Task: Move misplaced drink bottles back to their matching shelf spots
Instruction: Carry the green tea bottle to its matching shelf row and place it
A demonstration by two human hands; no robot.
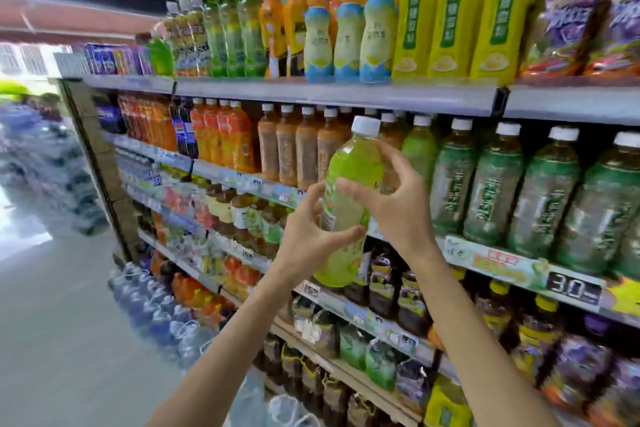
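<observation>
A light green bottle [348, 198] with a white cap is held in the air in front of the second shelf, its long axis near upright and tipped slightly, cap to the upper right. The left hand [313, 229] is clamped around its lower half, thumb across the label; the right hand [391, 204] is set against the upper body with fingers spread, and a firm grip there cannot be told. Just behind the cap, one bottle of like green [417, 149] is seen between the brown tea bottles [304, 146] and the dark green tea bottles [495, 180]; this is judged the matching spot. Little open room is seen there, and the shelf edge [346, 95] above hangs close over the caps
</observation>
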